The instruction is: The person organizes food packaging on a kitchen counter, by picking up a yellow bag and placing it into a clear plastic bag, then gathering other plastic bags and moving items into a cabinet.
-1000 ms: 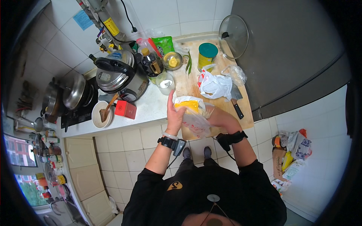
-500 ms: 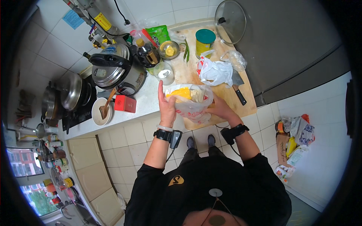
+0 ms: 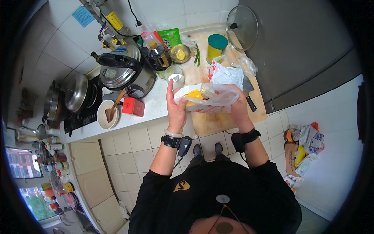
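A clear plastic bag with a yellow and white packet inside is held between my two hands, above the near edge of the wooden cutting board. My left hand grips the bag's left end, thumb and fingers around it. At the opposite end my right hand pinches the plastic, its fingers partly behind the film. Beyond the bag lie a white plastic bag and a knife with a black handle. A glass jar of white powder stands just past my left fingertips.
A pressure cooker, a dark sauce bottle, a red box and a bowl with a wooden spatula crowd the left counter. Farther back are a metal bowl, green peppers, a green-lidded can and a glass lid.
The clear bag has been spread wider to the right and lifted, its hanging lower part drawn up. My right hand has moved up and slightly right along with it.
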### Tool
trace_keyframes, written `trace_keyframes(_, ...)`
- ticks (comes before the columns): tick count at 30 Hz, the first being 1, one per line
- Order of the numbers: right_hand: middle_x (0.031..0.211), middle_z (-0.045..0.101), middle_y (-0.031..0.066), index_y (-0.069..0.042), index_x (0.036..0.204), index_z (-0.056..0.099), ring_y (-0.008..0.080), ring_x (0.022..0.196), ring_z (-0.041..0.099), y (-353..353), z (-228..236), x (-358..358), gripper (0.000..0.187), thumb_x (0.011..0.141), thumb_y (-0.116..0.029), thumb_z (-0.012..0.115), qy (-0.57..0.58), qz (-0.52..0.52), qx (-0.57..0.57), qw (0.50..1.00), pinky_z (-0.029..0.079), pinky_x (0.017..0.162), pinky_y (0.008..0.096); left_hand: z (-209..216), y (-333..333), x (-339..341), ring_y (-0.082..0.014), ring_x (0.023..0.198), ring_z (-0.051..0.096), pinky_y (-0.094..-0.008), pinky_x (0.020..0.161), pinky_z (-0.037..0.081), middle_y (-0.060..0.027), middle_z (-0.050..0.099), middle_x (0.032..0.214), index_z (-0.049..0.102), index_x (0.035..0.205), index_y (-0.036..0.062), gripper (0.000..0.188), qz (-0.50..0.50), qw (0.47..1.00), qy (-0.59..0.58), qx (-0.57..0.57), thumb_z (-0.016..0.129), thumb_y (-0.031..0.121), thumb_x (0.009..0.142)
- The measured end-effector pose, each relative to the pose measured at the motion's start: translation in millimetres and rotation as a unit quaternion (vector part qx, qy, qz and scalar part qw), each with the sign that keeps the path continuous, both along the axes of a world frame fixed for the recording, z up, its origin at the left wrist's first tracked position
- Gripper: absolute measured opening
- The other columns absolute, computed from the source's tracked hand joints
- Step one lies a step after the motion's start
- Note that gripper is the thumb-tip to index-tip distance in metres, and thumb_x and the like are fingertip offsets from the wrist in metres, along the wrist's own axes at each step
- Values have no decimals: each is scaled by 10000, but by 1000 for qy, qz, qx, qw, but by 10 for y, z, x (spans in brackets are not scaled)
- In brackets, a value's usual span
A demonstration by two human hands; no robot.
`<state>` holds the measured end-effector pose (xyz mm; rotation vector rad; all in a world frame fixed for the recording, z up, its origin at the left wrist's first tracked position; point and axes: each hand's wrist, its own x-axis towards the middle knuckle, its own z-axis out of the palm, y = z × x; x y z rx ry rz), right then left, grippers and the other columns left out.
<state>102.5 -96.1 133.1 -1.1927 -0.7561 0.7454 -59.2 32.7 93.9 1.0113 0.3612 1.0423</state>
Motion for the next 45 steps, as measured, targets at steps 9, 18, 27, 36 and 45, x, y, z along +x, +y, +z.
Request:
trace_keyframes(9,1066,572,70,-23,1098,522,143,965,544,128,142,200,236,881,-114,518,-199,115,-48,972,421,882,290,473,7,-58,-113,917,497,-240,844,429,-15,439,986,328,1365,76,741,18,997,65,41,645,-46,707)
trace_keyframes(18,1007,577,140,-19,1011,488,218,994,541,519,470,-2,128,894,-54,449,221,163,133,952,414,905,350,449,-104,-176,-152,1062,495,-260,909,401,-96,516,1179,350,1338,53,580,6,989,150,9,637,198,854)
trace_keyframes(27,1447,223,139,-49,1440,87,207,1332,221,650,372,282,1236,515,-302,865,48,410,103,905,179,1080,329,601,-580,-333,-118,930,537,-239,835,439,-49,528,1021,478,1233,20,384,203,976,43,-64,577,112,874)
trace_keyframes(36,1277,458,112,5,1327,311,204,1180,435,981,-127,-825,988,545,-235,864,-62,637,-69,765,345,990,334,827,-929,-1350,-93,857,531,-223,781,438,-6,529,891,422,1282,4,466,271,962,24,-40,595,69,854)
trace_keyframes(45,1155,541,77,-38,1196,467,180,996,566,552,15,-3095,660,645,-138,817,-59,718,-4,694,466,874,346,867,-1517,-2868,-103,905,511,-231,800,445,-20,490,921,468,1221,56,472,506,838,198,50,656,96,790)
